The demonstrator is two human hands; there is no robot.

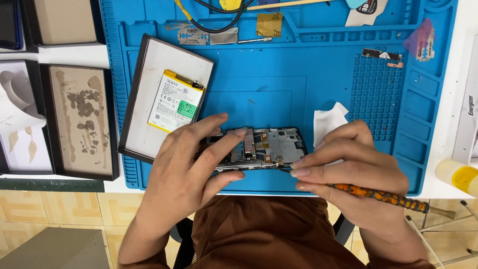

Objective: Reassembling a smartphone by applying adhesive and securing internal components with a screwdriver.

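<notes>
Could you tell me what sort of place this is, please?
Most likely a phone repair bench. A blue silicone repair mat covers the table, an opened phone lies under the left hand, and a removed battery rests in a shallow tray.

Both hands are bare: no gloves, rings, or watch show on the left hand (186,169) or the right hand (348,172). The fingers (219,149) are slender, with nails grown a little past the tips; those on the right hand look pale and glossy. Below the fingers, toward the wrists, the forearms are uncovered too. Further back from the fingers, between the two forearms, lies a rust-brown garment of soft, creased fabric (264,234), and its folds run down across the lap. At each bottom corner the same brown cloth meets the forearms.
</notes>
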